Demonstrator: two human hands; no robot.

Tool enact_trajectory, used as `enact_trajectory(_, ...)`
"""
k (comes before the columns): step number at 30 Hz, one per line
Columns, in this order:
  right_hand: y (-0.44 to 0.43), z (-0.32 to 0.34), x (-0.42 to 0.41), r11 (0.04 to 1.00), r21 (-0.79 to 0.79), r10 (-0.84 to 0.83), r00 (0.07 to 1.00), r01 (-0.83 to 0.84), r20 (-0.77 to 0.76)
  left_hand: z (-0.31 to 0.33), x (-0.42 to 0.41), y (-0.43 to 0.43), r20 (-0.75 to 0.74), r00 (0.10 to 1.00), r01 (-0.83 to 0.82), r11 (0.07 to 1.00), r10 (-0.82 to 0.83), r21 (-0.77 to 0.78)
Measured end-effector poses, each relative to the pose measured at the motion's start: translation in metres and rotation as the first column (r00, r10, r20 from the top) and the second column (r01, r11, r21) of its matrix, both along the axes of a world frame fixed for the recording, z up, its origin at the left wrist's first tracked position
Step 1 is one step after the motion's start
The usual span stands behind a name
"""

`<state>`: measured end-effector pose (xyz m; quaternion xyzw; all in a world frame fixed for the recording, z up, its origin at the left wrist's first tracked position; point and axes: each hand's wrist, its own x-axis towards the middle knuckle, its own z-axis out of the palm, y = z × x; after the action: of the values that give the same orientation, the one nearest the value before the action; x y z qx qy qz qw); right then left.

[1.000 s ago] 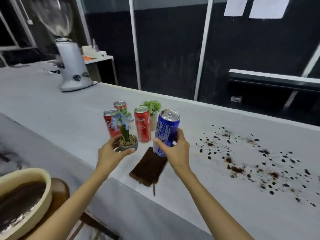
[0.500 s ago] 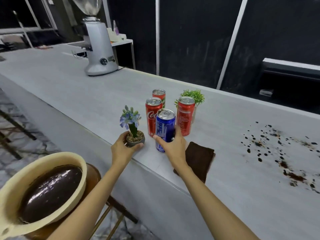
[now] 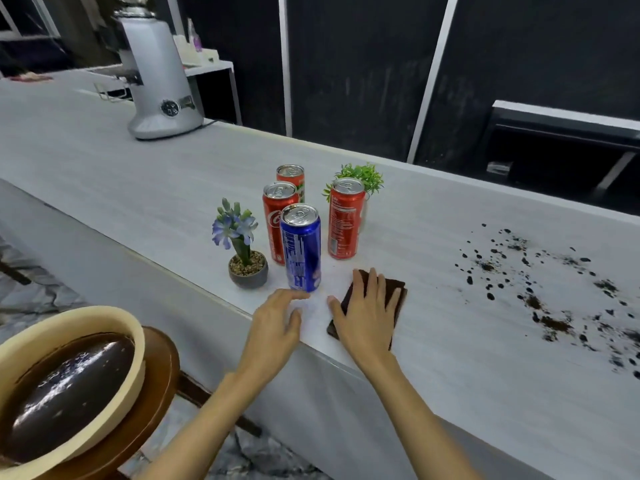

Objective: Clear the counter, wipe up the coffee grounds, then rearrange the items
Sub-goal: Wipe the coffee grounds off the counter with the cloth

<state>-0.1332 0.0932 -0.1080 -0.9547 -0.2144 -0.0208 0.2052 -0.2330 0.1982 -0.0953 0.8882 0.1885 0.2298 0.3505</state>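
A blue can (image 3: 301, 249) stands upright on the white counter (image 3: 138, 188), with three red cans (image 3: 346, 223) behind it. To its left sits a small grey pot with a blue flower (image 3: 242, 251); a green plant (image 3: 363, 174) stands at the back. My left hand (image 3: 277, 323) hovers open just in front of the blue can, holding nothing. My right hand (image 3: 367, 313) lies flat on a folded brown cloth (image 3: 396, 289) near the counter's front edge. Coffee grounds (image 3: 547, 289) are scattered on the counter to the right.
A silver coffee grinder (image 3: 159, 81) stands at the far left of the counter. Below the front edge, a cream basin of dark liquid (image 3: 52, 386) rests on a brown stool (image 3: 156, 393). Dark panels rise behind the counter.
Both hands have let go: the flower pot and the blue can now stand on the counter. My right hand has moved right onto the brown cloth, and my left hand has drawn back.
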Motion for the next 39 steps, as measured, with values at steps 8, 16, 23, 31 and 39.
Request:
enact_trajectory(8, -0.051, -0.009, 0.027, 0.951, -0.04, 0.31, 0.949, -0.308, 0.06, -0.02, 0.036, -0.039, -0.172, 0.953, 0.287, 0.925, -0.25, 0.25)
enact_trajectory(16, -0.15, -0.003, 0.095, 0.987, 0.057, 0.152, 0.988, -0.151, -0.023, -0.031, 0.072, -0.056, -0.424, 0.868, 0.417, 0.845, -0.26, 0.336)
enact_trajectory(23, -0.176, 0.033, 0.122, 0.873, 0.468, -0.098, 0.99, 0.135, -0.104, -0.027, 0.102, -0.068, -0.397, 0.88, 0.396, 0.865, -0.261, 0.307)
enact_trajectory(31, -0.124, -0.004, 0.089, 0.969, 0.116, 0.214, 0.975, -0.219, 0.054, -0.029, 0.129, -0.077, -0.387, 0.887, 0.38, 0.873, -0.25, 0.307)
enact_trajectory(39, -0.214, 0.004, 0.161, 0.978, 0.181, -0.093, 0.993, 0.104, -0.068, -0.027, 0.143, -0.08, -0.422, 0.853, 0.44, 0.857, -0.306, 0.268)
